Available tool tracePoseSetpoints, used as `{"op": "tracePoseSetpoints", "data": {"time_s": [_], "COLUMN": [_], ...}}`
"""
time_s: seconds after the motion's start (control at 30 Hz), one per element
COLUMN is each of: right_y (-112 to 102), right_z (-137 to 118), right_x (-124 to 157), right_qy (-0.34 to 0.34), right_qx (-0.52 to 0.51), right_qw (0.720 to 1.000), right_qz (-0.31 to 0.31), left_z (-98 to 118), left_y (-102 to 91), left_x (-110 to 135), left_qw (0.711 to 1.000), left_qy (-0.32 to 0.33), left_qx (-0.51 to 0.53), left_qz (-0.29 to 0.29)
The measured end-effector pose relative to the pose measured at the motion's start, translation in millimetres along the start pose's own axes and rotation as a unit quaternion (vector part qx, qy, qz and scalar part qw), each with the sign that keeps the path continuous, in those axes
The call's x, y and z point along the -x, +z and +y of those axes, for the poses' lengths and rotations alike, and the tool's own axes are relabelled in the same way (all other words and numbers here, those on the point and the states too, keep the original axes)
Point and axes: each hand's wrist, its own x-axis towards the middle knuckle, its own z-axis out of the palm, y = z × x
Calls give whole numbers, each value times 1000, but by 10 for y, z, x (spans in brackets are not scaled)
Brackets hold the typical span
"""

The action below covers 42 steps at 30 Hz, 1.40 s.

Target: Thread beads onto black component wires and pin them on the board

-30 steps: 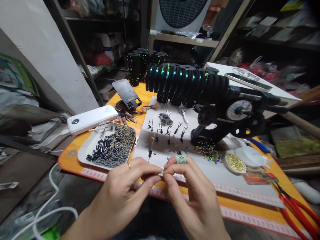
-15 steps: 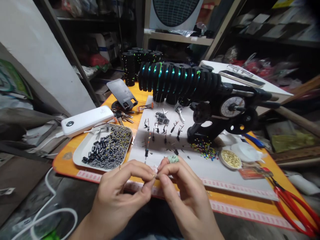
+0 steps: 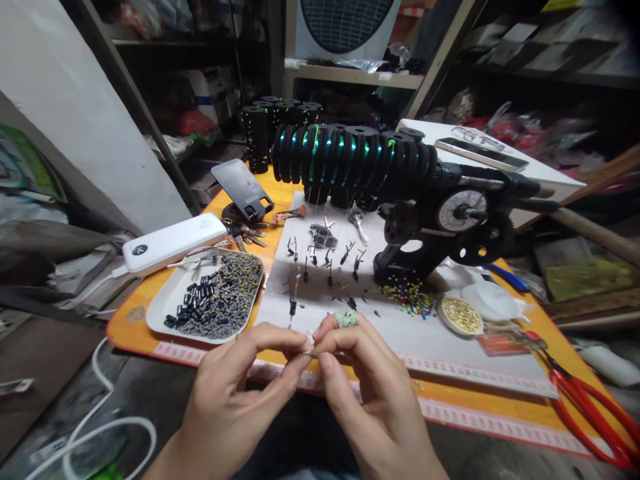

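My left hand (image 3: 250, 390) and my right hand (image 3: 367, 390) meet fingertip to fingertip above the front edge of the table. Each pinches thumb against forefinger. Between them shows a tiny brass-coloured piece (image 3: 309, 353), mostly covered by the fingers, too small to name. Green wrapping (image 3: 346, 319) circles a finger of my right hand. Just beyond the hands, a small black part with a thin orange-tipped stem (image 3: 293, 305) lies on the white sheet (image 3: 273, 293). Several small black pieces with wire-like ends (image 3: 330, 273) are spread farther back.
A tray (image 3: 155, 313) of black and grey cylinders sits left, beside a white power bank (image 3: 175, 243). Behind stands a black geared winder (image 3: 355, 157). Coloured beads (image 3: 409, 297), a dish of gold pieces (image 3: 461, 316) and red-handled scissors (image 3: 590, 407) lie right.
Both hands keep their pinch at nearly the same spot. The fingertips have shifted slightly, and more of the tiny brass-coloured piece shows. The camera view has moved a little.
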Motion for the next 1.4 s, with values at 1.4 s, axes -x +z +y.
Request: {"op": "tracePoseSetpoints", "data": {"time_s": [1.4], "right_y": [-69], "right_z": [-159], "right_x": [-70], "right_qy": [94], "right_qx": [-117], "right_qw": [984], "right_qz": [-94], "left_z": [71], "left_y": [-13], "left_x": [-144], "left_qw": [975], "left_qy": [-56], "left_qx": [213], "left_qz": [-5]}}
